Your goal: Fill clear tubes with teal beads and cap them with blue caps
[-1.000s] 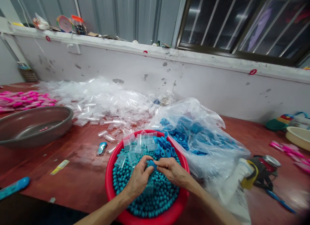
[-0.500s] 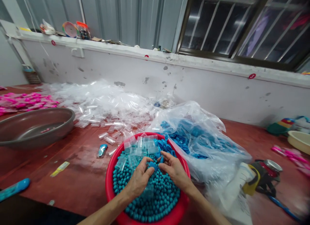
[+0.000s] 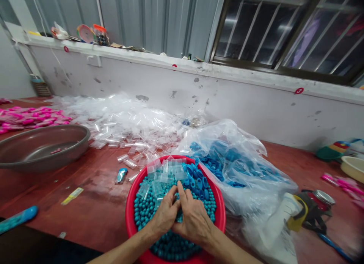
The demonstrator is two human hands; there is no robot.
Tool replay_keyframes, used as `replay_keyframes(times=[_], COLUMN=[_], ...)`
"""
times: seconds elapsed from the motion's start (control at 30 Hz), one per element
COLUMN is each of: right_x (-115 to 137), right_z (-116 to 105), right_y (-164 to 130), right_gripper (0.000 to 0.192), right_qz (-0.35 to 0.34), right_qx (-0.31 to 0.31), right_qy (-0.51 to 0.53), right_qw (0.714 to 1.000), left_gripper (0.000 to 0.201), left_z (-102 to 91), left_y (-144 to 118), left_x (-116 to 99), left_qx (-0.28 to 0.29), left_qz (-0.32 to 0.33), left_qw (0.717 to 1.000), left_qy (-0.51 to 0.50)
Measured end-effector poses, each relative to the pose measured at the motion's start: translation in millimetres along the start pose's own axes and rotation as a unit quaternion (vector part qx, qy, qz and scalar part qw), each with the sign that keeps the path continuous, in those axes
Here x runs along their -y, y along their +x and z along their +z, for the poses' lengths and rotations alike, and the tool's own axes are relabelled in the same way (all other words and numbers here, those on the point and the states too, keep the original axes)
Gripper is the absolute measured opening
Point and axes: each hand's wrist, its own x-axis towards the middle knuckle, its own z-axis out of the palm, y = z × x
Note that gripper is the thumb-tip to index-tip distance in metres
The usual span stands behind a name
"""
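Observation:
My left hand (image 3: 165, 211) and my right hand (image 3: 195, 217) meet over a red basin (image 3: 131, 203), their fingers closed together. A small teal-blue piece (image 3: 179, 217) shows in the gap between them; the fingers hide most of it. Round teal beads (image 3: 140, 211) fill the basin. Clear flat plastic tubes (image 3: 157, 188) lie on the beads toward the back left. Blue hollow caps (image 3: 200, 182) are heaped at the basin's back right, just beyond my right hand's fingers.
Clear plastic pieces (image 3: 122, 120) are piled behind the basin. A plastic bag (image 3: 250, 157) of blue parts lies to the right, near a strapped device (image 3: 318, 207). At left are a grey-brown basin (image 3: 42, 157), pink pieces (image 3: 31, 118) and a blue-capped tube (image 3: 121, 175).
My hands were apart, with a blue cap at my left fingertips and my right fingers by the caps. Now my right hand has come left and down against my left hand, covering the piece.

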Motion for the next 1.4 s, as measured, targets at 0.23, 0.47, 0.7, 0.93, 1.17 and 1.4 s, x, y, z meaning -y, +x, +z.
replay_keyframes(times=[0.23, 0.47, 0.7, 0.93, 1.17, 1.4], right_x=[-6.8, -40.3, -28.0, -27.9, -29.5, -47.0], right_z=[5.8, -17.8, -4.5, 8.4, -1.0, -27.3], right_y=[5.0, 7.2, -10.4, -1.5, -3.3, -10.0], right_gripper=[0.093, 0.052, 0.035, 0.025, 0.031, 0.026], right_qz=[0.008, 0.018, -0.075, -0.067, -0.023, 0.103], right_qx=[0.025, 0.056, 0.169, 0.159, 0.187, 0.158], right_qy=[0.082, 0.217, 0.001, 0.056, 0.252, -0.011], right_qw=[0.996, 0.974, 0.983, 0.983, 0.949, 0.982], left_gripper=[0.024, 0.033, 0.051, 0.032, 0.033, 0.030], left_z=[-1.9, -69.1, -152.6, -79.2, -20.4, -22.0], left_y=[4.2, -15.6, -52.3, -42.6, -35.7, -19.1], left_x=[0.2, -35.4, -46.5, -25.6, 1.9, -0.3], left_qx=[-0.029, -0.151, -0.326, -0.078, 0.190, 0.212], left_qz=[0.000, 0.004, -0.051, 0.077, 0.060, -0.096], left_qw=[0.998, 0.971, 0.747, 0.832, 0.785, 0.818], left_qy=[0.055, 0.185, 0.577, 0.543, 0.587, 0.525])
